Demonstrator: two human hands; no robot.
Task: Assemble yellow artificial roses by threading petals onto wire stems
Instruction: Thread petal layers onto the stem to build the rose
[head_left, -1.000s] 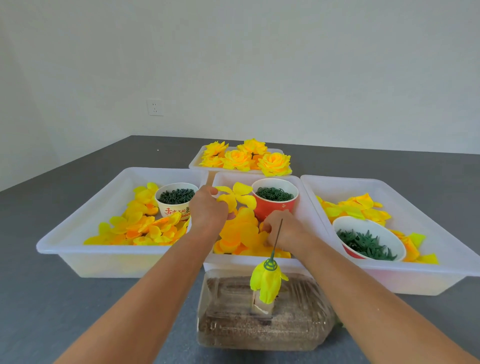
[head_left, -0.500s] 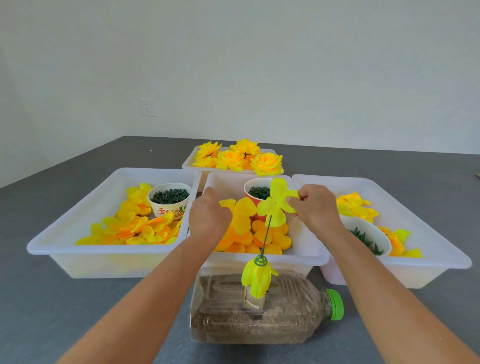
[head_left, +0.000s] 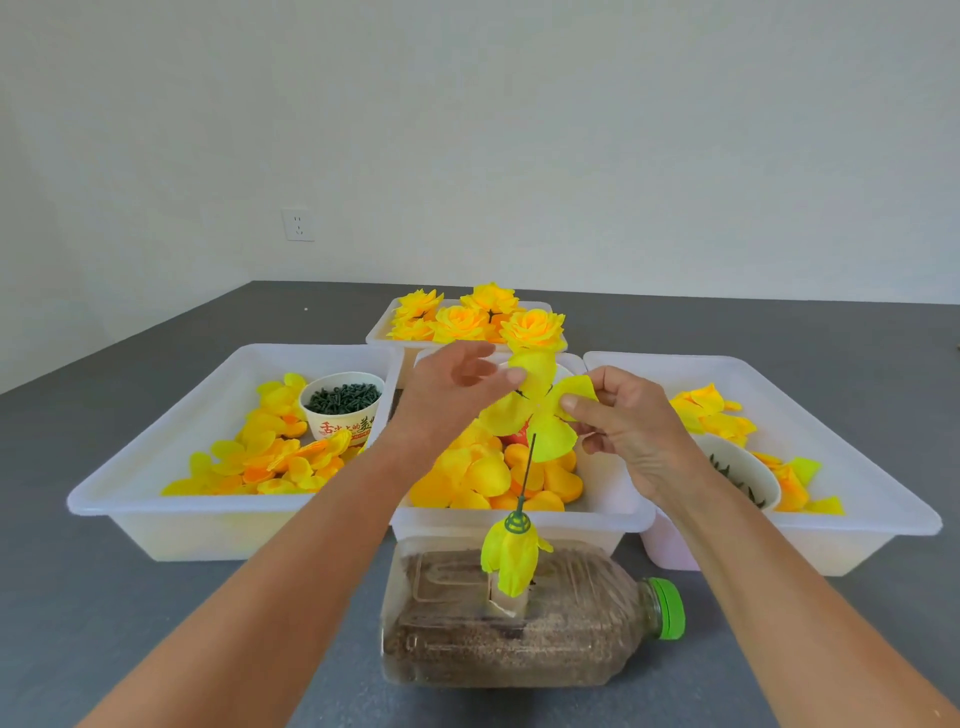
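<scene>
Left hand: the left hand (head_left: 447, 395) is up over the middle tray (head_left: 613, 519), fingers mostly straight and spread, with thumb and fingertip nipping the left side of the petal piece (head_left: 535, 410).
Right hand: the right hand (head_left: 623, 421) faces it, thumb and forefinger pinching the right lobe of that same petal piece, the other fingers curled under.
Petal piece: a yellow, several-lobed petal piece, held in the air between both hands, above the tip of the wire (head_left: 527, 473); whether the tip touches it, I cannot tell.
Wire: a thin green wire, rising at a slight tilt from a green cap (head_left: 518, 522) with a closed yellow bud (head_left: 511, 558) hanging below it.
Bottle: the bud's base sits in a cut opening in a clear bottle (head_left: 519, 623) lying on its side at the bench's near edge, full of brown grains, green lid (head_left: 667, 608) pointing right.
Middle tray: loose yellow and orange petals (head_left: 483, 478) heaped inside, just behind the bottle.
Left tray: the left tray (head_left: 130, 509) holds more petals and a paper cup (head_left: 343, 410) of dark green parts.
Right tray: the right tray (head_left: 883, 499) holds petals along its far and right sides, and a bowl (head_left: 748, 478) of green pieces, partly hidden by the right wrist.
Far tray: a far tray (head_left: 379, 332) carries finished roses (head_left: 478, 317), towards the bench's far edge.
Wall: a white socket (head_left: 298, 224) sits low on the wall, left of centre.
</scene>
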